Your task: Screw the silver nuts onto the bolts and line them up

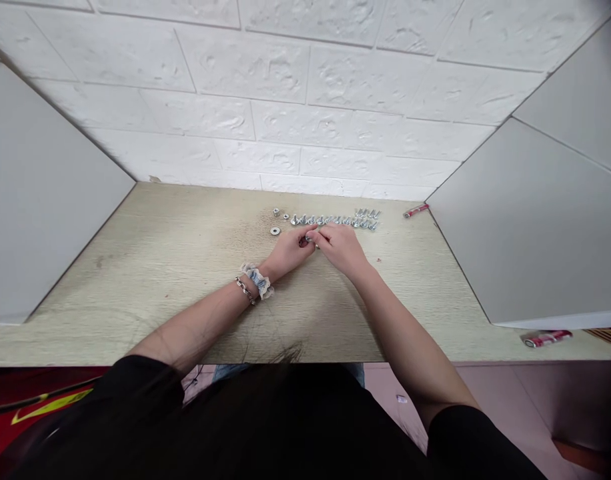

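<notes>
Both left hand [289,252] and right hand [343,249] pinch a small metal part [309,237] (shape mostly hidden) near the row of bolts [337,220] on the table [185,247], apparently a fitting step whose next move calls for steady fingertip alignment.

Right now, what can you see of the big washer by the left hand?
The washer is a flat, round, silvery ring, apparently metal, with a dark-looking round hole in its middle. It lies loose and flat on the pale table, left of the left hand and apart from it. Only the table touches it.
</notes>
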Motion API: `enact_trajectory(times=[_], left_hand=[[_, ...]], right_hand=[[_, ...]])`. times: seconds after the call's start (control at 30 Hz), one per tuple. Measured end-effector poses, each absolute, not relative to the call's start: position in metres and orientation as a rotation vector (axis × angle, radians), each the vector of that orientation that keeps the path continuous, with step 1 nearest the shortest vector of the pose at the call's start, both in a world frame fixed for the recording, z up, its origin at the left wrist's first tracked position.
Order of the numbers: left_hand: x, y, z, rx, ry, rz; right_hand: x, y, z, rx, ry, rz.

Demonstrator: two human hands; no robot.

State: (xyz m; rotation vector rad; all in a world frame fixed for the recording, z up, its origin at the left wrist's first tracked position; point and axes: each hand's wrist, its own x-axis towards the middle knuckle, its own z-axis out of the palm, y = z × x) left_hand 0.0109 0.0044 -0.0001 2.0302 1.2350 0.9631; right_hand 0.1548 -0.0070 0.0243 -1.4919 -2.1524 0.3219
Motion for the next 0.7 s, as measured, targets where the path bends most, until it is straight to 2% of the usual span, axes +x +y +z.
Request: enact_trajectory(times=[0.23,0.7], left_hand=[[0.009,0.0077,0.0007,1.947,1.277,0.949],[0.0088,0.0079,-0.0019,1.966,1.252,0.99]], right_hand=[[0.1558,-0.0086,0.0252,-1.393,-1.98,0.349],[0.1577,-0.0051,0.0211,-1.312,-2.072,0.441]])
